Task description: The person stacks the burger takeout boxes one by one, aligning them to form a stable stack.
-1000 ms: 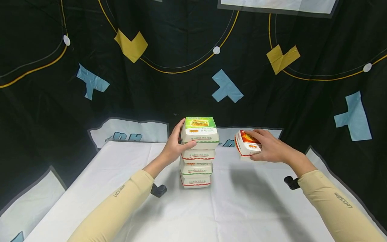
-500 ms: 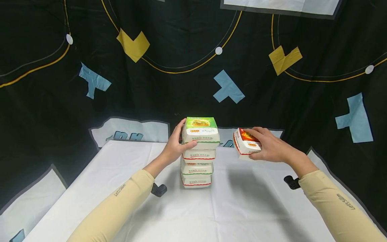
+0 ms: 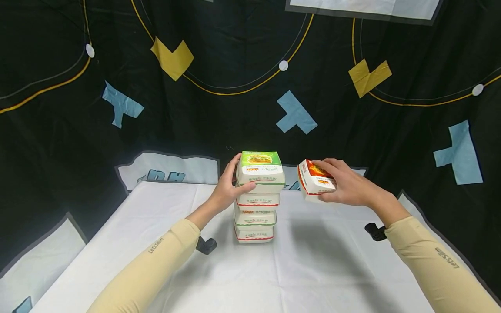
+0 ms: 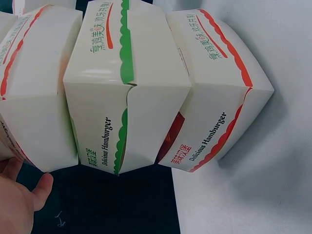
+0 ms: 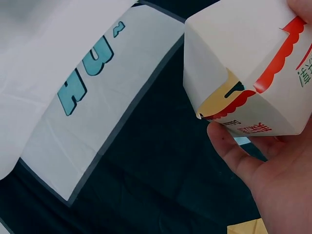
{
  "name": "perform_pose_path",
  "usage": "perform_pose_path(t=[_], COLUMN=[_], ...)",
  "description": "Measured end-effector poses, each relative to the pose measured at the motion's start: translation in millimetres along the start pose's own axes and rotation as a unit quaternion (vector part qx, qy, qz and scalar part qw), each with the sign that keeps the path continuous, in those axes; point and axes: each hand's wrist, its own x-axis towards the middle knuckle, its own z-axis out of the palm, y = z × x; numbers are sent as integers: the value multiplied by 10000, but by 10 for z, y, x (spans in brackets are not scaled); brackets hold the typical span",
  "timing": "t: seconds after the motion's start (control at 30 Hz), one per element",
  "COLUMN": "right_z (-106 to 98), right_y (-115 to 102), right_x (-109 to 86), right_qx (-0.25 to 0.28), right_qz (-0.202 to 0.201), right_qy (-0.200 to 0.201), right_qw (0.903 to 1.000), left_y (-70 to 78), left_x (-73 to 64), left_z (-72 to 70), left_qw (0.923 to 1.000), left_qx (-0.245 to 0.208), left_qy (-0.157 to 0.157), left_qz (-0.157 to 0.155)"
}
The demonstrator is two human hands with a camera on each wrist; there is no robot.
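Several white hamburger boxes stand stacked in one column, with red and green trims alternating. The topmost box (image 3: 264,177) has a green lid with a burger picture. My left hand (image 3: 223,193) holds it at its left side, thumb across the lower front and fingers reaching behind. Lower boxes (image 4: 105,73) fill the left wrist view, sitting slightly askew on one another. To the right of the stack, my right hand (image 3: 348,184) grips a red-lidded hamburger box (image 3: 313,184), raised above the table and tilted. In the right wrist view a side flap of this box gapes a little.
A white cloth covers the table (image 3: 297,274). Behind it hangs a black curtain (image 3: 219,121) with yellow and blue tape pieces. Dark wrist camera mounts (image 3: 206,246) show by both sleeves.
My right hand has moved the red-lidded box slightly up and left, nearer the stack. The left hand and the stacked boxes stay in place.
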Motion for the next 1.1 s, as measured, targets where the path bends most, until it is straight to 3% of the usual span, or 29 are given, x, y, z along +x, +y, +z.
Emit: perform_pose_path(t=[1.1], right_z=[-164], right_y=[-272], right_x=[158], right_qx=[163], right_qz=[-167], right_qy=[507], right_qw=[9984], left_y=[6], left_x=[-2], left_z=[4], left_qw=[10000], left_qx=[-14], left_qy=[-21], left_qz=[63])
